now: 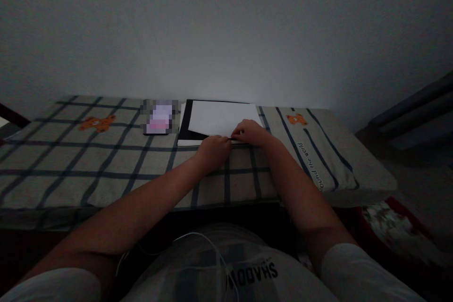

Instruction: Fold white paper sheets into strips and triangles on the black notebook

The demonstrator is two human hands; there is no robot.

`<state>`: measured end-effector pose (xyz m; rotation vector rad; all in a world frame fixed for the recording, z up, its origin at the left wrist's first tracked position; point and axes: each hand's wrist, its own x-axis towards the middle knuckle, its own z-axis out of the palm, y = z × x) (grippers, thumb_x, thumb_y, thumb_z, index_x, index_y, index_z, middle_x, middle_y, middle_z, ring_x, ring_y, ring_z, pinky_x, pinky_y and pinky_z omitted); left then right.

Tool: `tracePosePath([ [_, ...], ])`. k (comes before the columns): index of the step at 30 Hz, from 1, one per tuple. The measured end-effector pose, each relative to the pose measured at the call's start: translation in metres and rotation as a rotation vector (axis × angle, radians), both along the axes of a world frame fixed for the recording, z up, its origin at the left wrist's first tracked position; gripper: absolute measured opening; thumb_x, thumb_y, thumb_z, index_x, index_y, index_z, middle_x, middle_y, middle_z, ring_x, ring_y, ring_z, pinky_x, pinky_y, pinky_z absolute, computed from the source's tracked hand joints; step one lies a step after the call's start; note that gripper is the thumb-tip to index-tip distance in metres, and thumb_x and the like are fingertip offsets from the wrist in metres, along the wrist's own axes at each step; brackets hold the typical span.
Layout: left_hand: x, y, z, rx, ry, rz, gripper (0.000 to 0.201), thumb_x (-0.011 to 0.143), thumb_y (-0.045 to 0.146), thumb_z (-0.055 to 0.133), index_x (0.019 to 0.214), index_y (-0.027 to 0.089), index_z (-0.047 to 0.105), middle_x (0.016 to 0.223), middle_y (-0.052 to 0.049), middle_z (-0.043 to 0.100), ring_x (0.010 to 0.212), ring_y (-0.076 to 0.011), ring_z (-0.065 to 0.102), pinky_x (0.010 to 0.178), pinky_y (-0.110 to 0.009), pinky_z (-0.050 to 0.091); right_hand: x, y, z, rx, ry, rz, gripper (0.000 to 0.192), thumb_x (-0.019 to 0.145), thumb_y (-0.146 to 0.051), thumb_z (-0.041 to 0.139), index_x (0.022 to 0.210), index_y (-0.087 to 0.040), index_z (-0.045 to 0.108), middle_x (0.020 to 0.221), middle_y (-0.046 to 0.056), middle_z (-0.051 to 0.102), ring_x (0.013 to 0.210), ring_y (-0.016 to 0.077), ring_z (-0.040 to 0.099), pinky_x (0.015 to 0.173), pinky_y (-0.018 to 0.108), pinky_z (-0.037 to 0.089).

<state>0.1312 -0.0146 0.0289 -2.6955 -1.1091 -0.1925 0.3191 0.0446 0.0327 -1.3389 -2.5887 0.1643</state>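
A white sheet of paper (221, 118) lies on a black board or folder (186, 120) on a checked cloth surface (106, 160) against the wall. My left hand (213, 150) rests at the paper's near edge with its fingers curled. My right hand (250, 132) lies just beside it on the paper's near right corner, fingertips pressing on the edge. A thin dark object seems to sit between the two hands, too dim to identify.
A phone with a lit, blurred screen (159, 117) lies left of the black board. The checked cloth carries orange bear prints (97, 123) and lettering at the right. A dark piece of furniture (414, 113) stands at the right; the room is dim.
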Motion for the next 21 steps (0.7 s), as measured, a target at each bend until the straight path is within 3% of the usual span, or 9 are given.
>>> tracePosePath([
  [13, 0.001, -0.006, -0.005, 0.041, -0.046, 0.070, 0.029, 0.095, 0.021, 0.038, 0.096, 0.012, 0.066, 0.092, -0.013, 0.067, 0.086, -0.0266, 0.065, 0.062, -0.035, 0.047, 0.001, 0.002, -0.004, -0.106, 0.100, -0.054, 0.018, 0.082, -0.028, 0.062, 0.089, -0.018, 0.074, 0.081, 0.005, 0.071, 0.073, 0.0139, 0.058, 0.068, 0.026, 0.038],
  [21, -0.010, -0.005, -0.008, 0.050, -0.038, 0.101, 0.035, 0.096, 0.028, 0.035, 0.102, 0.013, 0.066, 0.102, -0.013, 0.067, 0.090, -0.0262, 0.066, 0.070, -0.037, 0.050, -0.001, -0.001, -0.001, -0.097, 0.080, -0.066, 0.017, 0.082, -0.029, 0.062, 0.090, -0.019, 0.075, 0.080, 0.004, 0.071, 0.072, 0.0139, 0.057, 0.067, 0.026, 0.035],
])
